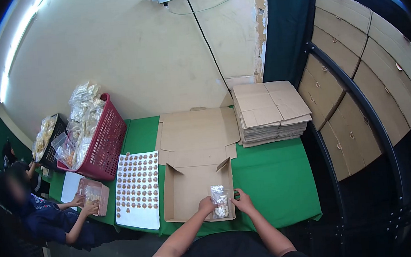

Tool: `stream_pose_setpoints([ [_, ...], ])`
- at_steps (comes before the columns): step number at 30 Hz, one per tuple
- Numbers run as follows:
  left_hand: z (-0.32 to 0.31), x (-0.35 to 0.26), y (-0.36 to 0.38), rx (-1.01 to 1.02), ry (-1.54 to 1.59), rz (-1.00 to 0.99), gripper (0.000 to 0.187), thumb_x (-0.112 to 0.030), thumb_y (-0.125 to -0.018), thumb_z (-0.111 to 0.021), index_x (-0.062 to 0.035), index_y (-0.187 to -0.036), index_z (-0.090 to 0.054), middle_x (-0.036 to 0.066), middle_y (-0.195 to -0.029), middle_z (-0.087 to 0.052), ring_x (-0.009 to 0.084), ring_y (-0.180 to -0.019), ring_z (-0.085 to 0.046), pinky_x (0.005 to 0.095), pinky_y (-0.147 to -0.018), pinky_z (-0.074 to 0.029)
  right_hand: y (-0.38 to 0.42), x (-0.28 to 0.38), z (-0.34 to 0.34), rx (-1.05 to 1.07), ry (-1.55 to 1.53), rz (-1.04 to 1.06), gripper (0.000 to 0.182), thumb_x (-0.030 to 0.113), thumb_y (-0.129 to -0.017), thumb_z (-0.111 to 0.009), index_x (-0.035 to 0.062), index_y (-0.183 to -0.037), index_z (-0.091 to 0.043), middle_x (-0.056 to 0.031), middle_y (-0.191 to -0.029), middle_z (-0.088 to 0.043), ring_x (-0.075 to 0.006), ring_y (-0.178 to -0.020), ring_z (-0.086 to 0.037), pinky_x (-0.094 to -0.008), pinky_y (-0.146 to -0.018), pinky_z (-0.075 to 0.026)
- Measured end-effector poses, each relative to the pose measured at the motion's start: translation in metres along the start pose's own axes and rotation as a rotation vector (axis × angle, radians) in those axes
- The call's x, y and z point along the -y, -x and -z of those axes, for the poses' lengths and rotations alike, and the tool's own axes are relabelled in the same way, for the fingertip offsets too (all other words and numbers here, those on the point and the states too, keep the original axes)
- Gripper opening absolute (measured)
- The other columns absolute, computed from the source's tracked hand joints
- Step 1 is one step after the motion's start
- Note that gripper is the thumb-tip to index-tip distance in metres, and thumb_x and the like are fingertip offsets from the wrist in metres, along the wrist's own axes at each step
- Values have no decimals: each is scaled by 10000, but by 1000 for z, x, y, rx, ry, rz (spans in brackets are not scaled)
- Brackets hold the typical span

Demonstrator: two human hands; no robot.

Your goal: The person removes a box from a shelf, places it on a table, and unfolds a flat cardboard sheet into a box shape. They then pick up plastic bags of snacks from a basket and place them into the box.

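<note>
A clear plastic pouch with white pieces inside (220, 210) stands at the near right corner of an open cardboard box (191, 190). My left hand (206, 206) is closed on the pouch's left edge. Beside the right wall of the box is my right hand (243, 202), its thumb and forefinger apart and close to the pouch's right edge. Whether its fingertips touch the pouch or only the wall is hard to tell. The box's lid (196, 129) lies folded back toward the wall, and its inner flaps stand up at the far corners.
Left of the box lies a sheet of round stickers (137, 192). Behind it, a red basket (103, 146) overflows with plastic packets. A co-worker (47, 208) handles packets in a pink tray (103, 204). Flattened cardboard (274, 108) is stacked at back right, near racked boxes (351, 136).
</note>
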State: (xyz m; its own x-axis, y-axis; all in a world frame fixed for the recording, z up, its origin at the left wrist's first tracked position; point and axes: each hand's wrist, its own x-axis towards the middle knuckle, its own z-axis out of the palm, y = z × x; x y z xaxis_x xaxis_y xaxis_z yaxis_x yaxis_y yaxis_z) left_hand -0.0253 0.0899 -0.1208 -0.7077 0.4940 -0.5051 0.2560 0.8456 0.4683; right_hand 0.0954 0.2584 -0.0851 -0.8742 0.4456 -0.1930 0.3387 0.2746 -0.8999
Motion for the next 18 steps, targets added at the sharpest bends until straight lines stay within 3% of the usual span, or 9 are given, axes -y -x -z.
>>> stream_pose_setpoints([
  [2,-1,1,1,-41,115,54,653,-395,-608,-797,4,-1060,-546,153,-843,-642,222,-783,-650,308,-640,-521,-1,-3,-2,-1,-11,12,555,276,-743,-698,12,-1179,-477,-169,-1003,-619,-257,-837,-644,-354,-737,-519],
  [5,5,-6,10,-10,319,112,726,-423,-582,-813,16,-1079,-517,148,-817,-642,201,-693,-655,299,-621,-525,0,3,1,-9,28,6,562,289,-743,-702,6,-1175,-479,-171,-996,-622,-259,-846,-642,-354,-741,-519],
  [12,13,-7,15,10,391,80,726,-398,-590,-819,16,-1092,-498,145,-837,-639,184,-582,-637,278,-542,-520,2,4,1,11,50,-6,588,316,-732,-717,5,-1174,-484,-164,-1006,-622,-257,-856,-641,-347,-735,-520],
  [15,16,-7,17,69,380,175,706,-438,-636,-778,1,-1113,-498,171,-892,-636,220,-714,-651,312,-634,-527,5,12,5,-34,39,-15,562,291,-725,-727,7,-1153,-500,-150,-994,-621,-238,-861,-632,-332,-719,-518],
  [17,12,8,6,-59,189,68,667,-485,-693,-713,-21,-1127,-506,179,-941,-633,257,-858,-632,350,-761,-501,8,21,4,-54,-8,-23,529,259,-722,-734,8,-1132,-514,-136,-975,-621,-222,-850,-626,-320,-703,-517],
  [18,24,7,11,-85,198,77,667,-485,-693,-713,-21,-1127,-506,179,-941,-633,257,-858,-632,350,-761,-501,8,22,5,-221,-19,61,458,199,-729,-725,13,-1098,-528,-118,-948,-613,-200,-824,-611,-302,-682,-511],
])
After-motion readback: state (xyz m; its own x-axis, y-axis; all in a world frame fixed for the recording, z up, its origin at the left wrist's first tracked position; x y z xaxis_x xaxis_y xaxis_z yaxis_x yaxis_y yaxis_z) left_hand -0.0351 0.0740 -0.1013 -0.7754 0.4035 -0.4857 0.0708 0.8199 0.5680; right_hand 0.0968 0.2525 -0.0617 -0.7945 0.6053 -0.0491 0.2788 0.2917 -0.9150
